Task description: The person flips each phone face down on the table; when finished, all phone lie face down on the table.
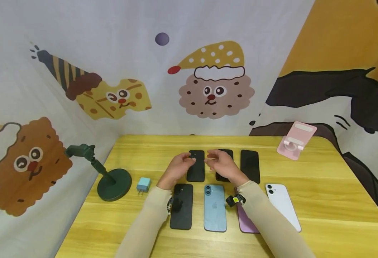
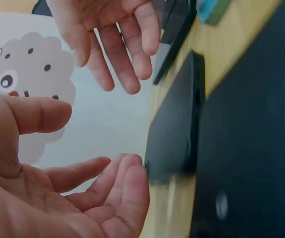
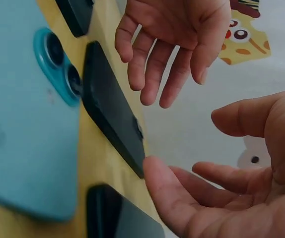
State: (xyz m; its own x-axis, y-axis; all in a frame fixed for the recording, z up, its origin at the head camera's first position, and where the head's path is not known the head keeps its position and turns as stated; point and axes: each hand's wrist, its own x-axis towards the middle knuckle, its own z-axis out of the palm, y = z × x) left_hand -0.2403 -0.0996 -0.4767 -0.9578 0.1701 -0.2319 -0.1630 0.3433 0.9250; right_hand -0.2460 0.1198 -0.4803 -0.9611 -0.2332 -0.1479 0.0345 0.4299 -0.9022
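I monitor left hand (image 1: 177, 167) and right hand (image 1: 224, 165), both free, fingers relaxed, near far row's leftmost black phone (image 1: 197, 172); blue phone (image 1: 215, 213) nearer on table (image 1: 330, 193).

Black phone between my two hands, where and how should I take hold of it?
Likely best by its long side edges: left hand from the left, right hand from the right. The phone lies flat on the table, so its broad face gives little to pinch, while those straight edges face the hands.
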